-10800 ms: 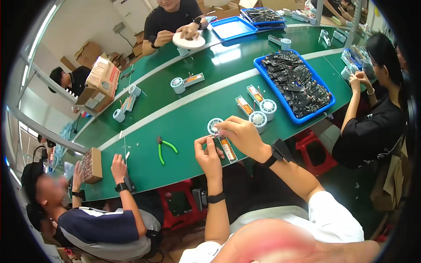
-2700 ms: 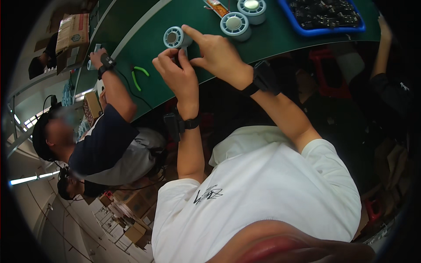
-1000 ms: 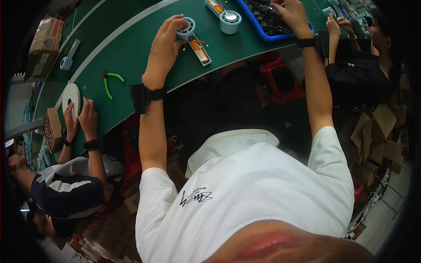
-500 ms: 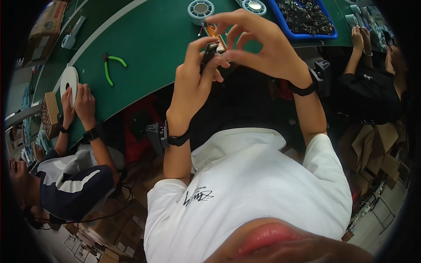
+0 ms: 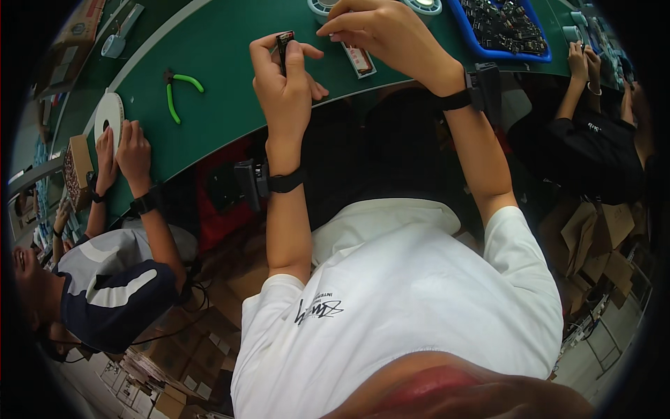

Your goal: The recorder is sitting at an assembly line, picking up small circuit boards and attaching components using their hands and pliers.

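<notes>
To the left of the blue tray (image 5: 516,57), and well apart from it, the left hand (image 5: 285,84) holds a small black board (image 5: 283,52) up over the green table (image 5: 223,70). The board is pinched between the thumb and the bent fingers, so this grip is small and snug. The board is long and thin, and its far end pokes out past the thumb.

It looks light and stiff, not bendy. It could be easy to break, since boards like this often have tiny bits on them. The long edges seem the best place to hold, with a soft pinch. The flat face may be a bit slippery.

Nearer the tray, also to its left, is the right hand (image 5: 398,38). Its fingertips are close together and point toward the left hand, but the two hands are apart. I cannot tell if it holds anything.

By the right hand, left of the tray, lie a narrow case (image 5: 359,61) and a pale blue round part (image 5: 320,6), both partly hidden. Another round part (image 5: 423,7) sits near the tray's left side. The tray holds a heap of black boards (image 5: 499,28). Far left of the tray lie green pliers (image 5: 170,100).
</notes>
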`<state>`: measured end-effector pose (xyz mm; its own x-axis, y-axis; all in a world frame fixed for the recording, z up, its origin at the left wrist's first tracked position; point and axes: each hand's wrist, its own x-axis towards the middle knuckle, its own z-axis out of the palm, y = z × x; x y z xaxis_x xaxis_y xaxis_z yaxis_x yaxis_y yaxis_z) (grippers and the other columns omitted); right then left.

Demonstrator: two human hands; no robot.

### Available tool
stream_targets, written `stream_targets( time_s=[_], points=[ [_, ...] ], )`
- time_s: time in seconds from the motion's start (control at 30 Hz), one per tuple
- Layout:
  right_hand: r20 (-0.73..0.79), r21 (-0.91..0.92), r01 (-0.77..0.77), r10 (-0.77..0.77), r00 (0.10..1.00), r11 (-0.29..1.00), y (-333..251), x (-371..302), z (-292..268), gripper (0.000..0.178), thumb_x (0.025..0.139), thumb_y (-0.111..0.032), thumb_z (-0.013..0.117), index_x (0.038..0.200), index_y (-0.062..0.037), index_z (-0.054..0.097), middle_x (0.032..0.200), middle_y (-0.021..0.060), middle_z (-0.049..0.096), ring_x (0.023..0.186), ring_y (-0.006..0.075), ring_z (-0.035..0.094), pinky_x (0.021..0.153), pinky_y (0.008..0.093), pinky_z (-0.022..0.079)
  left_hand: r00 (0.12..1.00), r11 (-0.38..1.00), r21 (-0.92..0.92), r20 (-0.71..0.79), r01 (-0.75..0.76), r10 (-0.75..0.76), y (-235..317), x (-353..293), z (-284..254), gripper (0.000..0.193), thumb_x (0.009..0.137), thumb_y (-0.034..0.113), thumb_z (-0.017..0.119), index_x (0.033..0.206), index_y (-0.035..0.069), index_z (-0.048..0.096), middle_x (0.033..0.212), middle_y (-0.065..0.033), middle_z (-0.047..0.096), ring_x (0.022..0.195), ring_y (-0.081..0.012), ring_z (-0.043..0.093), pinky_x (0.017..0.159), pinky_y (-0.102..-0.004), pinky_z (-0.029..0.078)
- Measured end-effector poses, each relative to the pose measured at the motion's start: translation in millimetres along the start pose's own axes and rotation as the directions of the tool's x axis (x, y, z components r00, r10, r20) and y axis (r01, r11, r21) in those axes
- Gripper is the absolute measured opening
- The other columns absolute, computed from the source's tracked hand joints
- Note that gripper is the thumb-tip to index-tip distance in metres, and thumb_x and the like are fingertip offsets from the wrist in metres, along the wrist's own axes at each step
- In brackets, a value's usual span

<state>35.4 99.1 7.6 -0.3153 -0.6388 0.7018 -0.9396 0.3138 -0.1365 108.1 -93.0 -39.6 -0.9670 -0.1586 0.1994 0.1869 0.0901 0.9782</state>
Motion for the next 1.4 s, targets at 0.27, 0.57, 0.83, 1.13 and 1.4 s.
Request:
stream_targets(
  time_s=[0.27, 0.57, 0.83, 1.13, 1.4],
  points=[
    [0.147, 0.455, -0.628, 0.643, 0.752, 0.631, -15.5, -5.0, -3.1, 0.013, 0.091, -0.007, 0.076, 0.103, -0.0027, 0.076, 0.093, 0.0131, 0.071, 0.086, 0.0304, 0.071, 0.074, 0.0371, 0.057, 0.998, 0.997, 0.073, 0.066, -0.021, 0.016, 6.4, 6.4, 15.3, 0.027, 0.110, 0.018, 0.054, 0.133, 0.003, 0.053, 0.095, -0.0115, 0.073, 0.050, -0.0080, 0.059, 0.041, -0.0240, 0.049],
    [0.128, 0.098, -0.134, 0.121, 0.984, 0.986, 0.5, 11.7, -12.0, 0.015, 0.090, -0.008, 0.076, 0.105, -0.0021, 0.076, 0.098, 0.0122, 0.072, 0.087, 0.0332, 0.071, 0.074, 0.0369, 0.056, 0.998, 0.999, 0.046, 0.062, 0.013, -0.016, -0.5, 7.9, 12.8, 0.027, 0.111, 0.018, 0.053, 0.132, 0.002, 0.057, 0.104, -0.0091, 0.070, 0.052, -0.0084, 0.060, 0.040, -0.0250, 0.051],
    [0.223, 0.364, -0.195, 0.118, 0.968, 0.911, 17.4, 8.9, -9.7, 0.013, 0.091, -0.008, 0.075, 0.102, -0.0009, 0.077, 0.097, 0.0117, 0.072, 0.086, 0.0315, 0.072, 0.075, 0.0369, 0.056, 0.997, 0.998, 0.021, 0.052, 0.057, -0.058, 4.0, 5.4, 18.1, 0.026, 0.111, 0.020, 0.053, 0.129, 0.002, 0.061, 0.094, -0.0066, 0.068, 0.051, -0.0075, 0.059, 0.038, -0.0240, 0.049],
    [0.013, 0.447, -0.175, 0.189, 0.982, 0.877, 19.0, -7.7, 15.5, 0.010, 0.091, -0.006, 0.078, 0.099, -0.0007, 0.077, 0.094, 0.0127, 0.071, 0.081, 0.0293, 0.072, 0.071, 0.0347, 0.056, 0.979, 0.976, -0.153, 0.152, 0.156, -0.133, 3.3, 14.5, 4.0, 0.023, 0.112, 0.020, 0.054, 0.119, 0.005, 0.069, 0.080, -0.0032, 0.068, 0.052, -0.0105, 0.056, 0.048, -0.0255, 0.044],
    [-0.188, 0.320, -0.217, 0.286, 0.940, 0.922, 9.8, -18.2, 28.8, 0.013, 0.087, -0.006, 0.083, 0.097, -0.0017, 0.077, 0.088, 0.0113, 0.071, 0.072, 0.0276, 0.071, 0.062, 0.0341, 0.055, 0.995, 0.988, -0.110, 0.017, 0.104, -0.102, 13.4, 9.8, 20.8, 0.031, 0.115, 0.026, 0.048, 0.117, 0.004, 0.069, 0.077, 0.0016, 0.062, 0.048, -0.0027, 0.045, 0.043, -0.0208, 0.034]
  ],
)
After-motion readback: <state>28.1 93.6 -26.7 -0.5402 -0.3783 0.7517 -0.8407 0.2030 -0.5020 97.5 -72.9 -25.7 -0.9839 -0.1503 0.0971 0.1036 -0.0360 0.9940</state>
